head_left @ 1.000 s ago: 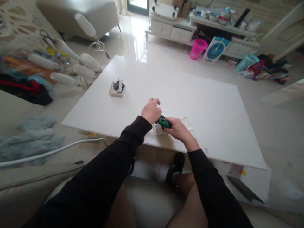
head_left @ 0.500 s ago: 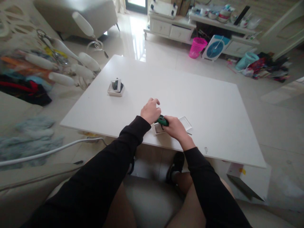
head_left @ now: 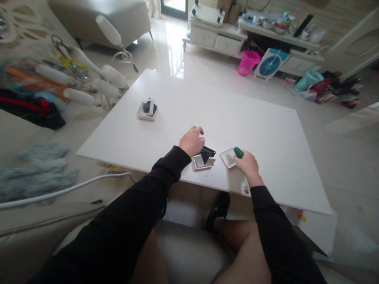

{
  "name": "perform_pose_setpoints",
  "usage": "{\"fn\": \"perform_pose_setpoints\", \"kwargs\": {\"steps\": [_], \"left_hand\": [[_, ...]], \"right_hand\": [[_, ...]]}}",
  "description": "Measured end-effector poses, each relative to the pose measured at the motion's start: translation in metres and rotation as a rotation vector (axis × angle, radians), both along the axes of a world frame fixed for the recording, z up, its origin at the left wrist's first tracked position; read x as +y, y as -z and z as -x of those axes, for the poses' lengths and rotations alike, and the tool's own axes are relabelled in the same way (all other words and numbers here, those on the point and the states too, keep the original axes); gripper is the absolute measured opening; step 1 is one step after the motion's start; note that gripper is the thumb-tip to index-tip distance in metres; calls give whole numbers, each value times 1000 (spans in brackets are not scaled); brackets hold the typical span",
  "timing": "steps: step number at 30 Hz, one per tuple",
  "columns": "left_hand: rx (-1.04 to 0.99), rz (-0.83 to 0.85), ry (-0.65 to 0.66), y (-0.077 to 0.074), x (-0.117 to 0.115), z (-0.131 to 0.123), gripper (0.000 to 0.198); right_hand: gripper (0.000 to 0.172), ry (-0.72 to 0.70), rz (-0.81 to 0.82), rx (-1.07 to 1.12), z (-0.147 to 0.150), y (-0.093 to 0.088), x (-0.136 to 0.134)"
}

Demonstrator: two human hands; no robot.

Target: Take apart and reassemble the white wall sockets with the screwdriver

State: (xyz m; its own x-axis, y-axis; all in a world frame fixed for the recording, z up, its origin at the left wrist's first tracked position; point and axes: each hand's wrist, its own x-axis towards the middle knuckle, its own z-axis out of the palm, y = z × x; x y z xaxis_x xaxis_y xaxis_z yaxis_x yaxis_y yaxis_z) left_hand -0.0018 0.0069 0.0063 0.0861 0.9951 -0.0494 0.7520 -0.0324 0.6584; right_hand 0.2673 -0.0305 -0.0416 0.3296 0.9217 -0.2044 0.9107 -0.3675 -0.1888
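Note:
My left hand (head_left: 192, 141) hovers over the table with its fingers curled together. What sits between its fingertips, if anything, is too small to tell. Just below it, a black slotted plate (head_left: 209, 151) leans up from a small open white box (head_left: 203, 167) with flaps. My right hand (head_left: 248, 165) is wrapped round a green hand tool (head_left: 238, 152); only its rounded green end shows, so its kind is unclear. Beside that hand lies a shallow white lid (head_left: 227, 158). Some tiny yellowish and dark pieces (head_left: 246, 189) rest near the table's front edge.
On the white table (head_left: 260, 130), a second white box (head_left: 147, 116) with black parts stands at the left. A chandelier with white arms (head_left: 109, 31) hangs at left. Beyond are a pink basket (head_left: 248, 63), a blue-and-white fan (head_left: 270, 63) and a cabinet (head_left: 207, 37).
My right hand has moved right with the green tool, away from my left hand and the box, leaving the black plate exposed. My left hand has hardly moved. The view has shifted slightly.

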Motion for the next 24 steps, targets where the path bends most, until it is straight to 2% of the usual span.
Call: {"fn": "perform_pose_setpoints", "kwargs": {"steps": [7,15,20,24], "left_hand": [[-7,38,30,4,4,-7,26],[18,45,22,-1,-1,5,27],[22,45,21,-4,-2,7,23],[14,32,28,-4,-1,5,21]], "right_hand": [[34,-37,138,-42,-3,12,4],[28,-91,184,-12,-2,19,7],[30,-85,135,-13,1,11,5],[32,-26,-19,-23,2,-3,6]]}}
